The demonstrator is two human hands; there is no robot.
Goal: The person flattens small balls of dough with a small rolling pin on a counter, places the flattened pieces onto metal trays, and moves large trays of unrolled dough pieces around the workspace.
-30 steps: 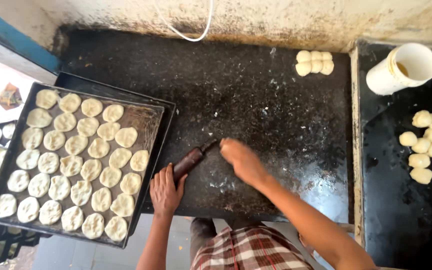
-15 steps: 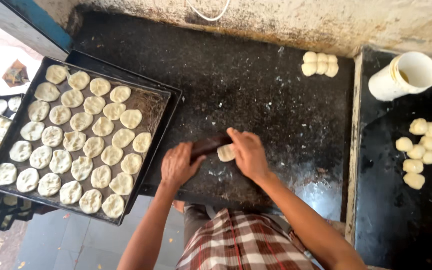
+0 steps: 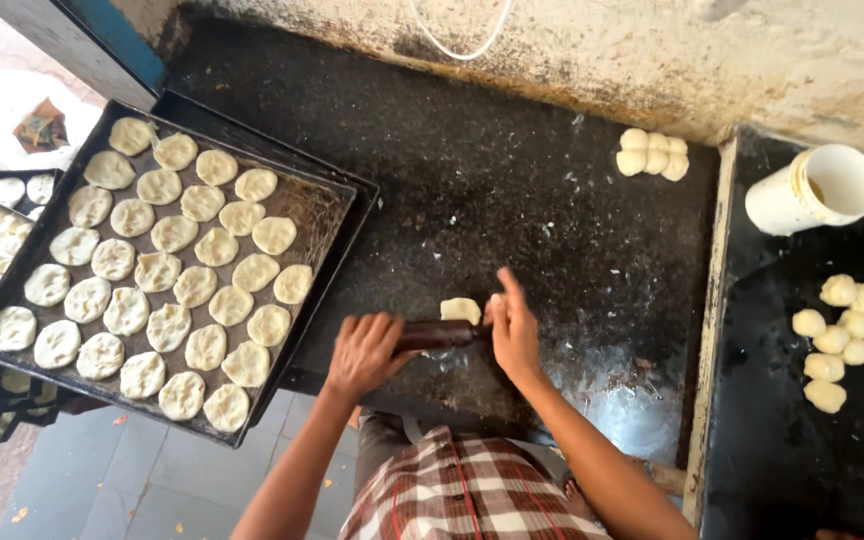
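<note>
From the head view, the left hand [image 3: 367, 350] and right hand [image 3: 514, 330] lie flat and open-palmed on the two ends of a dark wooden rolling pin [image 3: 439, 335], with a small pale dough piece [image 3: 460, 310] touching its far side on the black stone worktop [image 3: 512, 200]. Left of the hands, a black metal tray [image 3: 327, 205] of flattened dough rounds [image 3: 162, 270] overhangs the worktop's edge. I'd say uneven pressure could roll the piece lopsided or stick it to the pin, and a stray elbow could tip that tray.
</note>
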